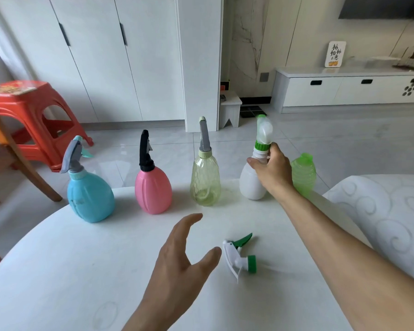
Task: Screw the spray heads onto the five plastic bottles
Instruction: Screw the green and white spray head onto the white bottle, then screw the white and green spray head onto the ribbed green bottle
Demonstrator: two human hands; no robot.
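Five bottles stand in a row along the far edge of the white round table (58, 271). The blue bottle (91, 197), the pink bottle (153, 189) and the clear yellow bottle (204, 180) each carry a spray head. My right hand (271, 169) is wrapped around the neck of the white bottle (250, 182), which has a translucent head with a green collar (263, 134) on top. Behind my right wrist stands a green bottle (304, 174) without a head. A loose white-and-green spray head (240, 256) lies on the table. My left hand (179, 261) hovers open just left of it.
A red plastic stool (34, 120) and a wooden chair leg (22, 163) stand to the left of the table. A white patterned cushion (380, 211) lies to the right. White cabinets and a low TV unit (344, 89) line the back of the room.
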